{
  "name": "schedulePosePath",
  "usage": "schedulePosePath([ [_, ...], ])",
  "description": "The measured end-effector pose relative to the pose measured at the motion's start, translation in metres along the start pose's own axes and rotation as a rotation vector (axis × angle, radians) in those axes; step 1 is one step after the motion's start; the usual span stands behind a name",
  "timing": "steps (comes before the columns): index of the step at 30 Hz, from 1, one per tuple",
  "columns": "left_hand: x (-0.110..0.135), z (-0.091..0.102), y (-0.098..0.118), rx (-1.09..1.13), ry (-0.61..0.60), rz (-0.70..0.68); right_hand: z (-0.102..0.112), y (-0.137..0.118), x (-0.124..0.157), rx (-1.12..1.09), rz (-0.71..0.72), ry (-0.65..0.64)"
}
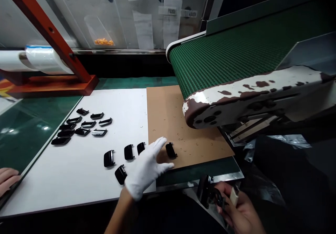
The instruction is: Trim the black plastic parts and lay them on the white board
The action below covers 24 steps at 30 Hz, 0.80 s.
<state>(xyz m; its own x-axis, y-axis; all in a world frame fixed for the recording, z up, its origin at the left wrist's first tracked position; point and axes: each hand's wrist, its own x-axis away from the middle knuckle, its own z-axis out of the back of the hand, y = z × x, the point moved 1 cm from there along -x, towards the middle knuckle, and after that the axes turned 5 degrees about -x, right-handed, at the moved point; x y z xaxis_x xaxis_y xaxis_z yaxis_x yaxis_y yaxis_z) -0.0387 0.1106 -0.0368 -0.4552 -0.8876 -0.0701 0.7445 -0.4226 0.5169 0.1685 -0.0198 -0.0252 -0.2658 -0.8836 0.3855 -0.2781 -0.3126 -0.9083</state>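
Note:
My left hand [145, 167], in a white glove, hovers palm down over the seam between the white board and the brown cardboard, fingers apart. Just beyond its fingertips a glossy black plastic part [171, 150] lies on the cardboard. Several like it, among them one black part [108, 158], lie left of the glove, one partly covered by it. My bare right hand [233, 206] is closed below the table's front edge. It grips a dark plastic piece [204, 192] and a beige-handled object [234, 196], whose kind I cannot make out.
A cluster of black parts [82, 132] covers the far left of the white board [65, 178]. Another person's hand [7, 179] rests at the left edge. A green conveyor [210, 66] overhangs the brown cardboard [189, 150]. Film rolls [44, 59] sit on an orange stand [52, 83].

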Motion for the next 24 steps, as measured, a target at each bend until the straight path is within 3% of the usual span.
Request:
schedulePosePath([
  [4, 0.044, 0.002, 0.015, 0.275, -0.022, 0.024, -0.003, 0.004, -0.001, 0.043, -0.094, -0.023],
  [8, 0.064, -0.022, 0.038, 0.404, -0.101, -0.072, -0.007, 0.009, -0.003, 0.105, -0.113, -0.088],
  [13, 0.06, -0.039, 0.053, 0.47, -0.046, -0.186, -0.006, 0.017, -0.006, 0.027, -0.087, -0.203],
  [20, 0.048, -0.025, 0.064, 0.513, -0.061, -0.21, -0.007, 0.021, -0.007, -0.028, -0.072, -0.185],
  [24, 0.044, -0.024, 0.065, 0.505, -0.005, -0.211, -0.001, 0.021, -0.014, -0.012, -0.053, -0.133],
])
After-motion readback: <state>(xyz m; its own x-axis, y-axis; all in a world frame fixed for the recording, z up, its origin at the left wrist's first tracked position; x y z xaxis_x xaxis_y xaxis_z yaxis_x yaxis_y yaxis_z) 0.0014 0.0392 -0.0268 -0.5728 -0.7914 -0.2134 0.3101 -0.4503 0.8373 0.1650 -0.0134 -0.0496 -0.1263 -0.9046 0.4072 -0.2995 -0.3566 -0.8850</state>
